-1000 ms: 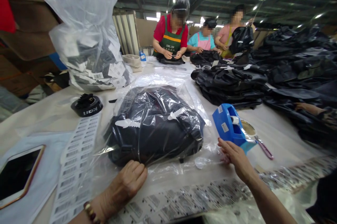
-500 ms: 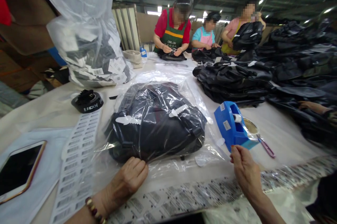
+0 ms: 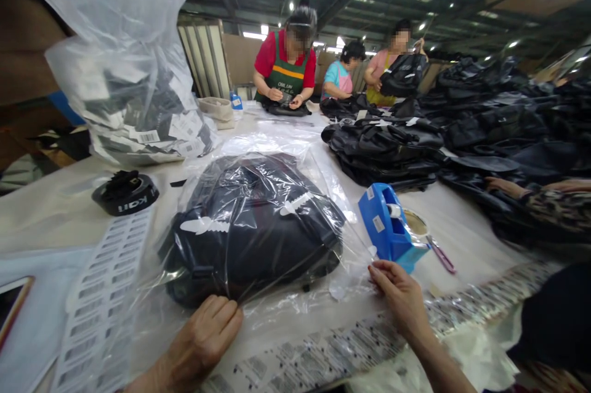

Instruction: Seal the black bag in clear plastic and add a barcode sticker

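A black backpack (image 3: pixel 258 251) lies inside a clear plastic bag (image 3: pixel 258 314) on the table in front of me. White tags (image 3: pixel 203 225) show through the film. My left hand (image 3: pixel 203 334) is closed at the bag's near edge, its curled fingers against the film just below the backpack. My right hand (image 3: pixel 399 294) is at the bag's right side, thumb and fingertips drawn together in a pinch; what is between them is too small or clear to make out. The blue tape dispenser (image 3: pixel 392 226) stands just beyond that hand.
Pink-handled snips (image 3: pixel 442 255) lie right of the dispenser. On the left are barcode label sheets (image 3: pixel 101 294), a black strap roll (image 3: pixel 125 193), a phone (image 3: pixel 12 307) and a sack of labels (image 3: pixel 138 103). Black bags (image 3: pixel 383 153) are piled right; co-workers (image 3: pixel 289 66) stand behind.
My right hand has moved from the dispenser's front to the bag's right edge. The left hand stays at the bag's near edge. The whole view has shifted, so things appear further left.
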The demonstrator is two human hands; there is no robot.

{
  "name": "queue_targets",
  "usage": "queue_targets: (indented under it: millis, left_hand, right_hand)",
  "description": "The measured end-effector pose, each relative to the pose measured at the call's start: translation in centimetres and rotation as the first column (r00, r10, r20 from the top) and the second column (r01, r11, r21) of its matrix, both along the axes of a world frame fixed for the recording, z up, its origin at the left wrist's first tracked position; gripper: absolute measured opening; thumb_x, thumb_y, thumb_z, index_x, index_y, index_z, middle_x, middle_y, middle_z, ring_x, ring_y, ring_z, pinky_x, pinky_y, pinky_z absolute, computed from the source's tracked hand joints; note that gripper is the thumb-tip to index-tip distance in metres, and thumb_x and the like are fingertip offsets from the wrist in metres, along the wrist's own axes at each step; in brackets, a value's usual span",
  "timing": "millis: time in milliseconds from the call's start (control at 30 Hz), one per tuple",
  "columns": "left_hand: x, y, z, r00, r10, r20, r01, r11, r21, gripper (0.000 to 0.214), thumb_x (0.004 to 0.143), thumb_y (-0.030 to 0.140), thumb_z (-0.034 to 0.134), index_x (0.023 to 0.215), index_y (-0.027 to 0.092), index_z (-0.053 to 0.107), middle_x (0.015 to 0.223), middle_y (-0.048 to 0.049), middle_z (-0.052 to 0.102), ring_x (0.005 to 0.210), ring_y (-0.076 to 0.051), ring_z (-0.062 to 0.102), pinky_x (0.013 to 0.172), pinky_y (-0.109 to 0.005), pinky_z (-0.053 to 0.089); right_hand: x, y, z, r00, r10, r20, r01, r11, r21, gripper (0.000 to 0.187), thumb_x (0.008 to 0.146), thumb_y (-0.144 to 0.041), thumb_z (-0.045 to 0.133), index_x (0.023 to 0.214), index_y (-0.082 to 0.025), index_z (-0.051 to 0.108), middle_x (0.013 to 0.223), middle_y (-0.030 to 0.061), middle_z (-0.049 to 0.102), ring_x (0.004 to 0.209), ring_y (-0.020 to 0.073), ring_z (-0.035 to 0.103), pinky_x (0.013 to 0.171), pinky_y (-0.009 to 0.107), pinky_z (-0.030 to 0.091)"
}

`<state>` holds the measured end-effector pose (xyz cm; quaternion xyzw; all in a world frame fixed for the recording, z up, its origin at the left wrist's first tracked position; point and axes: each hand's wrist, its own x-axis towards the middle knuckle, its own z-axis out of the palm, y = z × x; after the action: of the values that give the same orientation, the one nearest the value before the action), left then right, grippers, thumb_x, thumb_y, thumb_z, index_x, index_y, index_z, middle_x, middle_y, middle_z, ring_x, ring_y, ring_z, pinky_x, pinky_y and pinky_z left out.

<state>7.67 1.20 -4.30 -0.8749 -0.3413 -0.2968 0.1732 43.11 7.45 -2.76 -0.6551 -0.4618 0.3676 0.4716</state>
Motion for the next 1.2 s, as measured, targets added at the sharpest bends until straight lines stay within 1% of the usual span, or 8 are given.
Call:
queue_targets:
  millis: [167,267,367,467,633,867,1100,1200]
  left_hand:
    - [0.1,0.2,0.2,1.0,-0.005,-0.017,0.005,1.0,0.007,0.029,0.093,0.007,0.03,0.086,0.01,0.058,0.078,-0.0067,0.055,0.073,-0.017,0.048,0.066,-0.031,0.04]
    - [0.4,0.2,0.6,0.999,0.018,-0.04,-0.017,1.0,0.02,0.029,0.092,0.006,0.03,0.084,0.01,0.057,0.075,-0.0064,0.054,0.071,-0.016,0.047,0.063,-0.031,0.04]
    - [0.7,0.2,1.3,0.997,0.036,-0.066,-0.034,0.999,0.029,0.029,0.092,0.006,0.031,0.08,0.01,0.057,0.071,-0.0054,0.053,0.068,-0.016,0.047,0.06,-0.03,0.04]
    - [0.8,0.1,1.9,0.992,0.04,-0.117,-0.04,0.999,0.003,0.028,0.091,0.005,0.032,0.079,0.01,0.057,0.068,-0.0042,0.051,0.065,-0.015,0.045,0.058,-0.029,0.039]
    - [0.9,-0.2,2.3,0.987,0.05,-0.153,-0.061,0.996,-0.064,0.032,0.092,0.006,0.028,0.076,0.012,0.055,0.066,-0.0031,0.05,0.062,-0.016,0.042,0.055,-0.029,0.037]
    - [1.0,-0.2,2.3,0.982,0.067,-0.175,-0.081,0.994,-0.076,0.031,0.092,0.006,0.029,0.075,0.012,0.054,0.065,-0.003,0.049,0.06,-0.016,0.041,0.055,-0.029,0.036]
    - [0.9,-0.3,1.9,0.99,0.065,-0.123,-0.073,0.996,-0.059,0.028,0.092,0.005,0.029,0.088,0.007,0.057,0.07,-0.0045,0.052,0.065,-0.016,0.044,0.058,-0.029,0.04]
    - [0.7,-0.4,1.9,0.989,0.072,-0.126,-0.085,0.991,-0.101,0.028,0.092,0.006,0.028,0.1,0.006,0.055,0.075,-0.0057,0.055,0.068,-0.016,0.047,0.061,-0.03,0.044]
  right_hand:
    - [0.2,-0.4,-0.1,1.0,-0.011,0.027,0.01,1.0,0.022,0.062,0.064,-0.063,0.062,0.102,-0.016,0.051,0.06,-0.0013,0.058,0.052,0.0146,0.051,0.049,0.027,0.041]
    - [0.4,-1.4,0.3,0.913,-0.136,0.386,0.01,0.951,0.31,0.049,0.074,-0.054,0.061,0.106,-0.018,0.053,0.087,0.0071,0.063,0.069,0.0187,0.057,0.054,0.03,0.045]
    - [-0.5,-2.6,1.2,0.661,-0.174,0.73,-0.442,0.696,0.566,0.029,0.081,-0.029,0.061,0.107,-0.018,0.057,0.097,0.0084,0.063,0.088,0.0206,0.058,0.074,0.034,0.047]
    - [-2.8,-3.6,1.7,0.467,-0.033,0.884,-0.759,0.498,0.419,0.028,0.084,-0.014,0.054,0.111,-0.018,0.058,0.102,0.0063,0.065,0.099,0.0192,0.055,0.089,0.036,0.039]
    - [-7.0,-4.2,0.7,0.432,0.093,0.897,-0.798,0.503,0.332,0.03,0.087,-0.02,0.051,0.116,-0.017,0.057,0.11,0.007,0.062,0.107,0.0206,0.05,0.097,0.039,0.032]
    - [-11.0,-4.2,-0.9,0.499,-0.029,0.866,-0.701,0.574,0.423,0.026,0.09,-0.025,0.046,0.111,-0.015,0.058,0.103,0.0084,0.064,0.105,0.0228,0.05,0.094,0.039,0.03]
    - [-8.9,-2.9,-1.2,0.43,-0.036,0.902,-0.787,0.474,0.394,0.036,0.092,-0.012,0.028,0.103,-0.015,0.063,0.101,0.0085,0.065,0.102,0.022,0.05,0.092,0.038,0.032]
    - [-8.4,-2.5,-0.8,0.411,-0.01,0.912,-0.842,0.379,0.383,0.035,0.092,-0.009,0.028,0.102,-0.012,0.062,0.105,0.0091,0.065,0.105,0.0219,0.049,0.092,0.038,0.033]
